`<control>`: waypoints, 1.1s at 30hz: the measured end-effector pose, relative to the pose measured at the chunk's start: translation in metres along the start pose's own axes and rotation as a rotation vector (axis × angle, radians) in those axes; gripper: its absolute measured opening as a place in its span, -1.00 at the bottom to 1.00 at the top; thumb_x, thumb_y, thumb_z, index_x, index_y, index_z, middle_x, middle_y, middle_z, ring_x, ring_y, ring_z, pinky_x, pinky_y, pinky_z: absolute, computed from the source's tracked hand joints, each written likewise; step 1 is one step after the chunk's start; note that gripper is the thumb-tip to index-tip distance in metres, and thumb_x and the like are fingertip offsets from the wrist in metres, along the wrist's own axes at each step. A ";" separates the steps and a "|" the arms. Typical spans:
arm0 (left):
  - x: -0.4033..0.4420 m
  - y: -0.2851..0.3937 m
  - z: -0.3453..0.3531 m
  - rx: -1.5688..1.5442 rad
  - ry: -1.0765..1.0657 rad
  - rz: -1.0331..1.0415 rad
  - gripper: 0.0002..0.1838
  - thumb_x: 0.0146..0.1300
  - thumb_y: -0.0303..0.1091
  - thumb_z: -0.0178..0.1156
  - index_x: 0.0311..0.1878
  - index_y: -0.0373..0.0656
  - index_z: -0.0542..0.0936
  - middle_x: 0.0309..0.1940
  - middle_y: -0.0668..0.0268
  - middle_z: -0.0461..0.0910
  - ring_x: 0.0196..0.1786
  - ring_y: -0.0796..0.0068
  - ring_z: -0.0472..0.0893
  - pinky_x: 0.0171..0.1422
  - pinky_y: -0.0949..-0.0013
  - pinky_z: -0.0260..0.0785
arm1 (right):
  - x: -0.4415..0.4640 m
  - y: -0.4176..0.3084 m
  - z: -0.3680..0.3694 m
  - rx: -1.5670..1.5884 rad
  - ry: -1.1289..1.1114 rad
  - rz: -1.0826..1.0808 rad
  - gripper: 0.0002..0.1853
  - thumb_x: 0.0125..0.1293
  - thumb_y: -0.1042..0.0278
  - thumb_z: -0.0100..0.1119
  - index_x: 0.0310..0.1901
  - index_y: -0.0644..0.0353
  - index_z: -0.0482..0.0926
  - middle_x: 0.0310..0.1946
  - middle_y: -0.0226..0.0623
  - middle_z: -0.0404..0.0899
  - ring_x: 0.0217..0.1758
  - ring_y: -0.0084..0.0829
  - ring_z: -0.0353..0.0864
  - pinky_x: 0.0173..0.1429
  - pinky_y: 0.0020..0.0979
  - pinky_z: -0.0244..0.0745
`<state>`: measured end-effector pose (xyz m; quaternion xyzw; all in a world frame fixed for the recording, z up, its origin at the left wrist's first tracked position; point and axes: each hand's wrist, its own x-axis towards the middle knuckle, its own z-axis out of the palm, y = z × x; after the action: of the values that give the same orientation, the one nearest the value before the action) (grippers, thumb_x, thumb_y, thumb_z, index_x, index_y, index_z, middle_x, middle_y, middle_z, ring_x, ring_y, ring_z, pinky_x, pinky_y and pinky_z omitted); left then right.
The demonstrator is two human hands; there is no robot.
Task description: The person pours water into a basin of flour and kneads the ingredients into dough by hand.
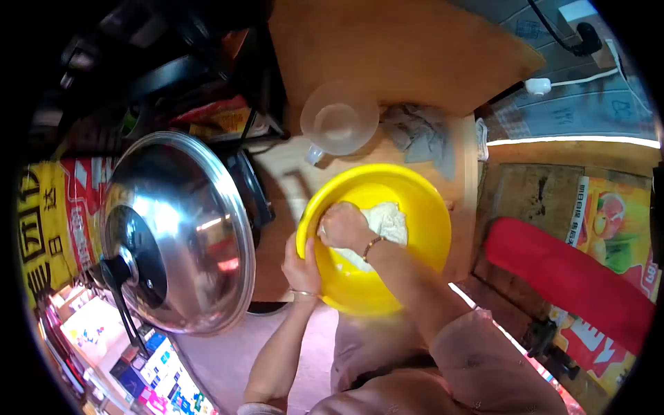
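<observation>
Right hand [346,227] clenched into a fist against white dough [389,223], which spreads under and to its right inside the yellow plastic basin [432,238]. Left hand [301,268] grasps the basin's near-left rim. Step, in my judgement: kneading; another press calls for a firm left hold. Basin wall hems the fist's left; open room lies right. Clear plastic jug [339,128] beyond both hands, pot lid [187,242] left of the left.

Two hands [302,270] [346,227], one bowl [429,235], one lid [190,232]
</observation>
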<state>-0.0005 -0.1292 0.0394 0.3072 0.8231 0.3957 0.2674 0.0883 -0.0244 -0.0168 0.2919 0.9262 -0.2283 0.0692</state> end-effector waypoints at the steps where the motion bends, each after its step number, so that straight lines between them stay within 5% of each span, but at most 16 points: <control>1: 0.004 -0.002 0.002 0.001 0.016 0.002 -0.70 0.25 -0.29 0.13 -0.01 -0.24 0.51 -0.20 0.00 0.59 -0.15 0.02 0.61 -0.10 0.19 0.44 | 0.003 0.001 -0.001 -0.017 0.011 -0.005 -0.74 -0.02 0.13 0.10 -0.59 0.13 0.62 -0.53 -0.22 0.61 -0.39 -0.25 0.61 -0.23 -0.25 0.47; 7: -0.001 -0.020 0.010 -0.024 0.083 0.107 -0.72 0.23 -0.31 0.14 -0.02 -0.17 0.51 -0.24 -0.02 0.59 -0.16 -0.07 0.58 -0.11 0.15 0.43 | -0.020 -0.015 -0.044 0.164 -0.151 0.173 -0.61 0.14 0.04 -0.03 -0.53 0.17 0.65 -0.46 -0.15 0.63 -0.43 -0.17 0.62 -0.29 -0.17 0.49; 8: 0.002 -0.020 0.009 -0.017 0.081 0.102 -0.72 0.22 -0.32 0.14 -0.02 -0.16 0.51 -0.24 -0.02 0.59 -0.16 -0.08 0.57 -0.11 0.15 0.42 | -0.036 -0.026 -0.050 -0.024 -0.072 0.090 -0.60 0.16 0.01 -0.04 -0.43 0.19 0.64 -0.54 -0.22 0.62 -0.50 -0.15 0.59 -0.34 -0.18 0.48; 11: 0.005 -0.018 0.010 -0.036 0.076 0.091 -0.74 0.22 -0.33 0.14 -0.03 -0.16 0.51 -0.24 -0.03 0.59 -0.16 -0.08 0.57 -0.13 0.14 0.42 | -0.115 -0.029 -0.042 -0.244 0.036 -0.142 -0.60 0.15 -0.03 0.01 -0.33 0.19 0.60 -0.39 -0.19 0.57 -0.17 -0.26 0.54 0.03 -0.25 0.33; 15: -0.002 -0.017 0.007 -0.079 0.055 0.049 -0.73 0.22 -0.33 0.14 -0.02 -0.17 0.51 -0.24 -0.02 0.59 -0.15 -0.05 0.58 -0.12 0.16 0.42 | -0.148 -0.006 -0.032 -0.215 -0.130 -0.188 -0.64 0.12 0.00 0.06 -0.31 0.15 0.58 -0.32 -0.28 0.56 -0.08 -0.35 0.49 0.16 -0.26 0.23; 17: 0.000 -0.017 0.010 -0.084 0.078 0.029 -0.73 0.22 -0.32 0.14 -0.03 -0.18 0.51 -0.23 -0.02 0.59 -0.15 -0.04 0.58 -0.12 0.17 0.43 | -0.133 0.010 -0.019 -0.150 -0.046 -0.417 -0.64 0.05 -0.01 0.11 -0.36 0.15 0.58 -0.38 -0.31 0.55 -0.16 -0.36 0.50 0.11 -0.27 0.26; 24: 0.001 -0.007 0.007 -0.069 0.064 -0.078 -0.72 0.20 -0.30 0.18 -0.06 -0.22 0.54 -0.22 0.04 0.61 -0.15 0.06 0.62 -0.08 0.23 0.43 | -0.086 -0.017 0.001 -0.085 0.037 -0.105 -0.72 0.04 0.06 0.09 -0.48 0.11 0.60 -0.43 -0.33 0.57 -0.20 -0.38 0.50 0.01 -0.33 0.28; 29: 0.003 -0.011 0.005 -0.113 0.080 -0.079 -0.70 0.20 -0.30 0.19 -0.05 -0.24 0.54 -0.23 0.04 0.61 -0.17 0.10 0.63 -0.10 0.26 0.44 | -0.047 -0.015 0.011 -0.097 -0.116 -0.140 -0.70 0.08 0.07 0.00 -0.55 0.06 0.62 -0.53 -0.34 0.59 -0.32 -0.36 0.56 -0.13 -0.29 0.32; 31: 0.000 -0.010 0.005 -0.108 0.077 -0.011 -0.70 0.22 -0.29 0.17 -0.04 -0.25 0.53 -0.21 0.03 0.61 -0.14 0.13 0.63 -0.06 0.27 0.43 | -0.041 -0.016 0.007 -0.186 -0.288 -0.096 -0.67 0.11 0.06 -0.04 -0.56 0.06 0.62 -0.56 -0.29 0.61 -0.43 -0.27 0.58 -0.20 -0.23 0.34; 33: -0.004 -0.011 0.004 -0.133 0.043 -0.037 -0.69 0.24 -0.29 0.15 -0.02 -0.26 0.53 -0.19 0.04 0.61 -0.11 0.16 0.62 -0.04 0.28 0.42 | -0.024 -0.008 0.005 -0.008 -0.207 0.124 -0.61 0.18 0.03 -0.10 -0.55 0.07 0.63 -0.59 -0.25 0.61 -0.45 -0.11 0.58 -0.20 -0.19 0.36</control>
<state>0.0011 -0.1359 0.0289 0.2651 0.8062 0.4509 0.2766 0.1038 -0.0446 -0.0116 0.3232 0.8953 -0.2487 0.1794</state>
